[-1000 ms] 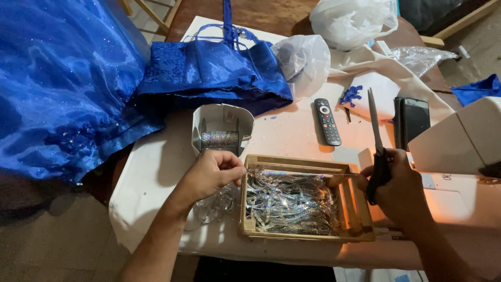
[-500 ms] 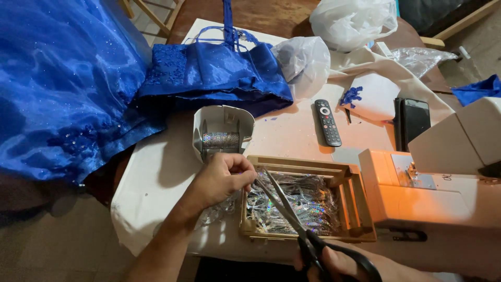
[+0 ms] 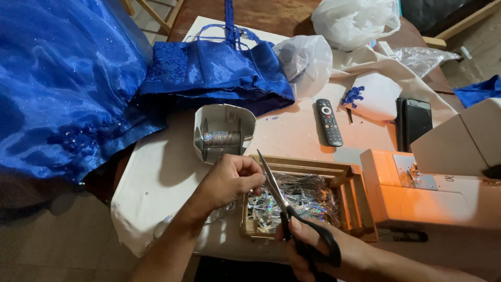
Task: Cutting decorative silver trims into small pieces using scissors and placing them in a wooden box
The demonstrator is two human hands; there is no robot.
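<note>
My left hand (image 3: 229,180) pinches a strand of shiny sequin trim (image 3: 222,211) at the left edge of a small wooden crate (image 3: 352,201). The crate holds a heap of silver holographic trim (image 3: 300,201). My right hand (image 3: 313,248) grips black-handled scissors (image 3: 292,216) at the near edge of the table. Their blades point up and left, with the tips just beside my left fingers. A white open holder (image 3: 224,117) with a spool of silver trim (image 3: 222,139) stands just beyond my left hand.
A blue satin dress (image 3: 78,89) covers the left side and its bodice (image 3: 219,73) lies on the white table (image 3: 156,172). A remote control (image 3: 329,121), a black phone (image 3: 415,121), plastic bags (image 3: 355,21) and a sewing machine (image 3: 433,183) fill the right.
My right hand swung the scissors from upright at the crate's right side down to the near edge, and the blades now reach my left fingers. My left hand stayed holding the trim.
</note>
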